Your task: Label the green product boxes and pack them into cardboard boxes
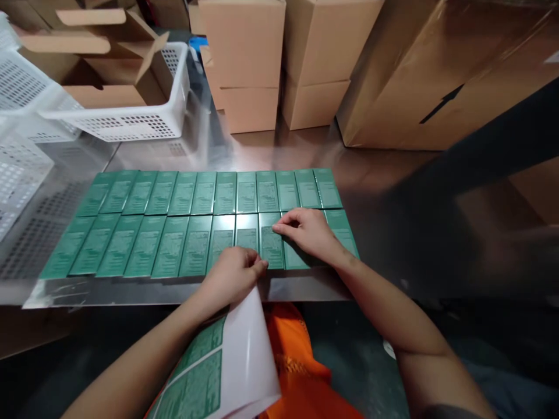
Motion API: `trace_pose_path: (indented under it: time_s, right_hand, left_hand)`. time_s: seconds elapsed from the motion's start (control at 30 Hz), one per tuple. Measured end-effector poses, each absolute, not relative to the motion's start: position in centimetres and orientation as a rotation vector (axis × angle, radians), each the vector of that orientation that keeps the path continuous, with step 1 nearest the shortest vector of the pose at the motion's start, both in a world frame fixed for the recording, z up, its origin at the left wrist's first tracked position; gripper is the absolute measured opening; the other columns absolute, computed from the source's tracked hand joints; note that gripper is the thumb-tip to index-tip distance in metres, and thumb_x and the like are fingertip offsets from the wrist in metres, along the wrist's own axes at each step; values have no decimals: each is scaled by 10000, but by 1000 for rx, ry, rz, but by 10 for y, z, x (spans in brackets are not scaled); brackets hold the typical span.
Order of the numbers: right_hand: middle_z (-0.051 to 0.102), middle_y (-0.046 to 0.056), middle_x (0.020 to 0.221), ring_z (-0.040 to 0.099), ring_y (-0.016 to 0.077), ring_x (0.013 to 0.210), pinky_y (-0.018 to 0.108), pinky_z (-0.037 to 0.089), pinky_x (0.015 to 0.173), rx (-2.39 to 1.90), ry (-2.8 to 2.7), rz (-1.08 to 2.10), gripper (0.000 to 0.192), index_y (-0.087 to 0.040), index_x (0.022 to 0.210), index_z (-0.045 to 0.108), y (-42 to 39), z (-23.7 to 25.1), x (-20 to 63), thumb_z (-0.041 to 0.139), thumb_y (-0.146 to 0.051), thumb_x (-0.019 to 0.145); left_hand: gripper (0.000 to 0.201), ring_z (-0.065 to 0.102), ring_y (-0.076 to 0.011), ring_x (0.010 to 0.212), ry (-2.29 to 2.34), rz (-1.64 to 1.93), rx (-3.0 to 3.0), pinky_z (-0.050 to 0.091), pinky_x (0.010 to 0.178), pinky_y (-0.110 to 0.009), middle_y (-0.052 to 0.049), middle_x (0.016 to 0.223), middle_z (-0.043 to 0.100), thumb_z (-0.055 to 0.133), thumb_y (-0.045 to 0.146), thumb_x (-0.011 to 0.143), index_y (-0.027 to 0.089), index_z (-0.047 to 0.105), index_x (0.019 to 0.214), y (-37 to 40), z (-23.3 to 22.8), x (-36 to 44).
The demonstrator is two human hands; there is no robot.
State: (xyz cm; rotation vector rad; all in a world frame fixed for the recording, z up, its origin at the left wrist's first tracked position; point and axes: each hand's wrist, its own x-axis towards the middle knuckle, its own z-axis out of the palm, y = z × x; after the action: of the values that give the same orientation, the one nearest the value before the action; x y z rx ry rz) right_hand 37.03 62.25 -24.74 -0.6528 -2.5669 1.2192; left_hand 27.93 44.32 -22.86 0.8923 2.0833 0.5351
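At far left, white perforated baskets [131, 116] stand on the reflective tabletop [393, 192], one holding folded cardboard. Two rows of green boxes [144, 244] lie flat, edge to edge, across the tabletop's near half. The left hand [233, 272] is closed in a pinch at the near edge of the front row, gripping the top corner of a label sheet [244, 355] that curls down over an orange cloth [297, 361]; green labels show on the sheet's lower part. The right hand [308, 231] rests fingers-down, grasping nothing, pressing on a box [271, 244] in the front row, right of centre. Stacked cardboard cartons [279, 64] stand behind. Risk, as a judgement: the boxes sit loose and close together, so sideways pressure from the pressing hand could shift a neighbour out of line; the curling sheet, held by one corner only, could crease or slip. Print on boxes and labels is illegible. The sheet's lower end runs out of frame, the right hand covers part of its box, and whether a label lies beneath the fingers cannot be determined.
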Motion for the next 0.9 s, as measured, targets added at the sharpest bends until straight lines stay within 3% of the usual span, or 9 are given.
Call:
trace_pose_path:
  time_s: [0.37, 0.57, 0.73, 0.8, 0.9]
  right_hand:
    - [706, -4, 774, 586, 137, 659, 257, 356, 591, -722, -2671, 1026, 114, -221, 782, 766, 618, -247, 370, 752, -321, 836]
    - [700, -6, 774, 592, 146, 672, 261, 366, 605, -725, -2660, 1024, 112, -223, 771, 758, 616, -248, 370, 752, -313, 836]
    - [670, -10, 756, 586, 147, 673, 272, 380, 617, -704, -2657, 977, 119, -223, 734, 733, 611, -248, 371, 747, -283, 835]
    - [660, -4, 812, 591, 151, 699, 275, 394, 629, -689, -2630, 946, 72, -215, 808, 711, 610, -249, 372, 759, -268, 814]
    - [636, 24, 984, 609, 167, 759, 280, 428, 640, -726, -2571, 920, 402, -200, 1079, 610, 611, -252, 371, 812, -270, 739]
  left_hand:
    - [319, 518, -159, 572, 2093, 456, 847, 317, 576, -283, -15, 576, 592, 490, 377, 825, 178, 631, 619, 450, -226, 278]
    - [298, 473, -137, 536, 2125, 436, 837, 295, 549, -269, 7, 513, 514, 513, 315, 814, 179, 580, 557, 455, -223, 279]
    - [261, 504, -145, 538, 2120, 404, 856, 302, 538, -266, -12, 530, 560, 523, 287, 790, 178, 606, 568, 457, -222, 278]
    - [250, 518, -151, 546, 2126, 369, 907, 309, 550, -269, -21, 538, 577, 518, 271, 782, 180, 623, 574, 458, -222, 277]
    - [264, 565, -179, 611, 2166, 292, 1007, 312, 573, -282, -57, 613, 641, 483, 267, 798, 183, 671, 632, 459, -222, 276]
